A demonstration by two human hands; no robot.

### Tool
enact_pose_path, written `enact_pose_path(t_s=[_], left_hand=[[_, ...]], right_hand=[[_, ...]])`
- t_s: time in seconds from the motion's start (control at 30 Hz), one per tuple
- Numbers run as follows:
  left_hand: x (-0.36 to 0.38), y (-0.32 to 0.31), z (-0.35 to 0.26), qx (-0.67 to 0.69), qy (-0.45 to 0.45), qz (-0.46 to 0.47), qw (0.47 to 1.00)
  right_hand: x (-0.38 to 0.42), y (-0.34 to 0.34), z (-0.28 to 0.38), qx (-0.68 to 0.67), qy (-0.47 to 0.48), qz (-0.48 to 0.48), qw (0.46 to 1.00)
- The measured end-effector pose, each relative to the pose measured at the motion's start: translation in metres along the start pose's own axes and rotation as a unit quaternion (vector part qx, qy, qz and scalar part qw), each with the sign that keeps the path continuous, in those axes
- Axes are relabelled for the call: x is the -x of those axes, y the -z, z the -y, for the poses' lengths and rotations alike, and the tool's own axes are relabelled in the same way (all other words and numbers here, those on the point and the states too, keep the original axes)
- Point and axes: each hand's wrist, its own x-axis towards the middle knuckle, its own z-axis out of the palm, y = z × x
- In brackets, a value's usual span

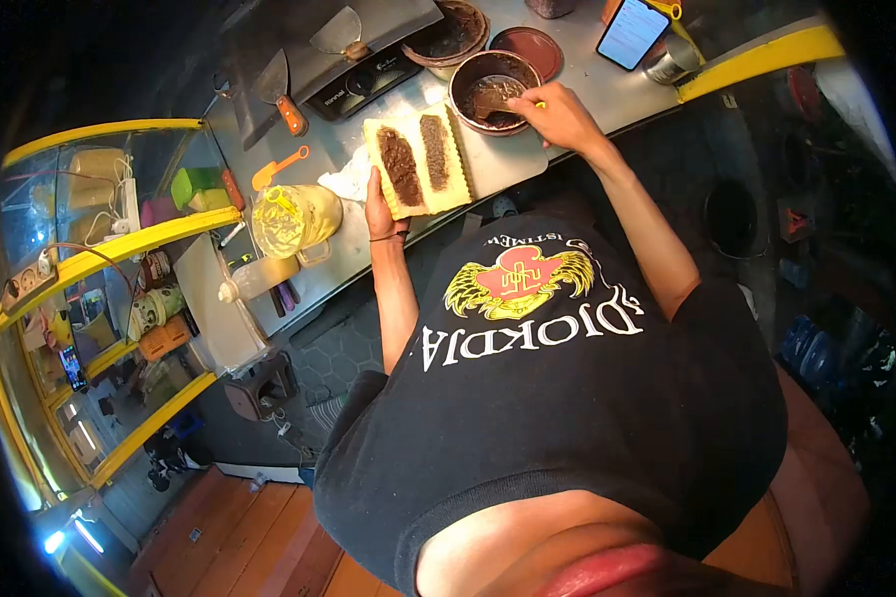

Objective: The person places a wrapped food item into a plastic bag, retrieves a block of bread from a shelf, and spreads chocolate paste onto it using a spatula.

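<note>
My left hand [380, 211] holds a rectangular piece of yellow bread [423, 197] by its near left edge, the fingers partly hidden under it. Two dark brown strips of spread lie lengthwise on the bread, the left one thicker and glossier. To the right of the bread stands a round brown tub [460, 97] with dark spread inside. My right hand [560, 117] is closed around the handle of a spatula [492, 101], whose blade is down in the tub. A white cloth or paper [344, 183] lies left of the bread.
A yellow-stained jug [291, 221], an orange spatula [281, 167] and a clear bottle [257, 279] are on the left. Behind are a black griddle [363, 82], scrapers, another bowl [448, 32] and a red-brown lid [543, 50]. A phone [633, 33] stands at the back right.
</note>
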Motion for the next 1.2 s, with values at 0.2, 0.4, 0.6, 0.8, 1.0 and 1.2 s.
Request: enact_pose_path(t_s=[0.2, 0.4, 0.6, 0.8, 1.0, 1.2], left_hand=[[0.001, -0.005, 0.002, -0.013, -0.014, -0.012, 1.000], [0.000, -0.002, 0.002, -0.015, -0.010, -0.011, 1.000], [-0.003, 0.003, 0.000, 0.017, -0.012, 0.010, 1.000], [-0.006, 0.015, 0.000, 0.072, 0.003, 0.055, 0.996], [-0.006, 0.019, 0.002, 0.099, 0.007, 0.090, 0.991], [-0.010, 0.028, 0.003, 0.106, 0.022, 0.117, 0.987]], right_hand=[[0.013, -0.008, -0.024, -0.299, -0.048, -0.042, 0.952], [0.013, -0.001, -0.035, -0.375, -0.053, -0.013, 0.926], [0.020, 0.007, -0.049, -0.409, -0.039, 0.025, 0.911], [0.039, 0.000, -0.049, -0.450, 0.000, 0.025, 0.892], [0.050, -0.031, -0.009, -0.303, 0.064, 0.008, 0.951], [0.042, -0.079, 0.016, 0.096, 0.226, -0.008, 0.969]])
